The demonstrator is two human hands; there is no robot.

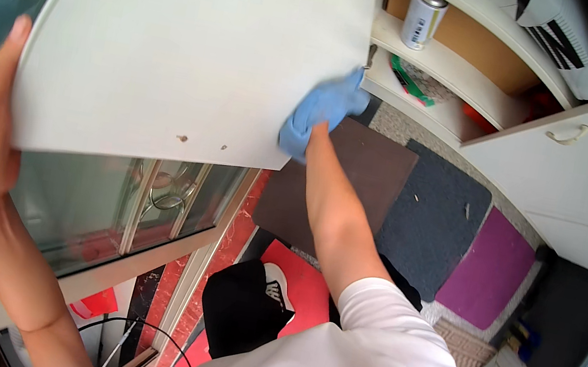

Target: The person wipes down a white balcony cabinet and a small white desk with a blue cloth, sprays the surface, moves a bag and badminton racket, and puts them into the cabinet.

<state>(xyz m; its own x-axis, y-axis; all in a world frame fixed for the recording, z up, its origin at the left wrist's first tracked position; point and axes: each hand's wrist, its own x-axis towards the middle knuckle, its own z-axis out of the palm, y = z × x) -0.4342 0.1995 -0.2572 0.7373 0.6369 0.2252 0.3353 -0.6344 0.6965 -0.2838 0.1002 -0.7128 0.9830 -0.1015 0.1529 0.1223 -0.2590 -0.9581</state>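
A white cabinet door (192,48) stands swung out in front of me and fills much of the upper left. My left hand (3,73) grips its outer left edge; some of the fingers are hidden from sight. On the right side of the door, near its lower right corner, my right hand (322,127) presses a crumpled blue cloth (310,112) against the surface. The cloth covers most of the fingers and looks slightly blurred. Two small marks (182,138) show close to the door's lower edge.
Open shelves (471,69) at the upper right hold a spray can (423,21) and a green packet (410,81). Beside them is a closed white cupboard door (567,153). Brown, dark grey and purple mats (487,269) cover the floor. A glass-paned door (69,207) stands behind the cabinet door.
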